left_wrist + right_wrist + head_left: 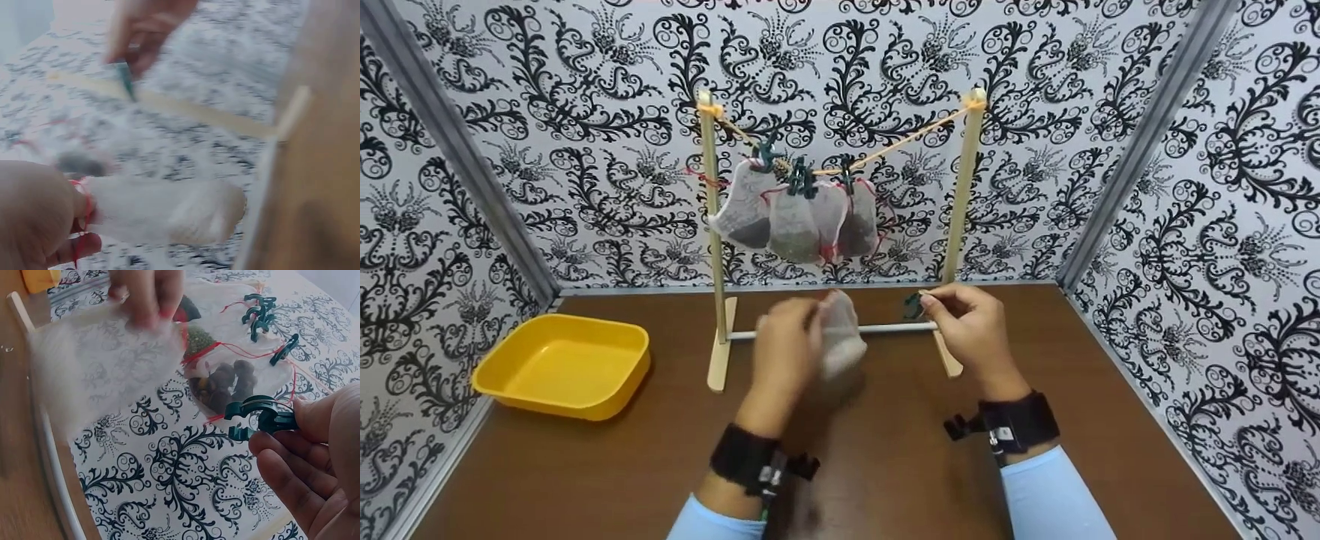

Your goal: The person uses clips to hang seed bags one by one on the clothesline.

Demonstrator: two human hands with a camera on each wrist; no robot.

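Observation:
My left hand (789,341) pinches the top of a white mesh drawstring bag (163,211) by its red cord; pale contents sit at the bag's bottom. In my right hand (971,330) a dark green plastic clip (261,415) is pinched between thumb and fingers, its jaws spread. Behind both hands, several filled mesh bags (795,232) hang from an orange string (911,140), held by green clips (802,180). In the right wrist view one hanging bag shows dark round pieces (225,382) and another shows green grains (198,343).
The string is tied between two wooden posts (711,225) with flat feet, joined low down by a white rod (885,328). A yellow tray (562,367) stands at the left on the brown table (877,465). Patterned walls (840,60) enclose the back and sides.

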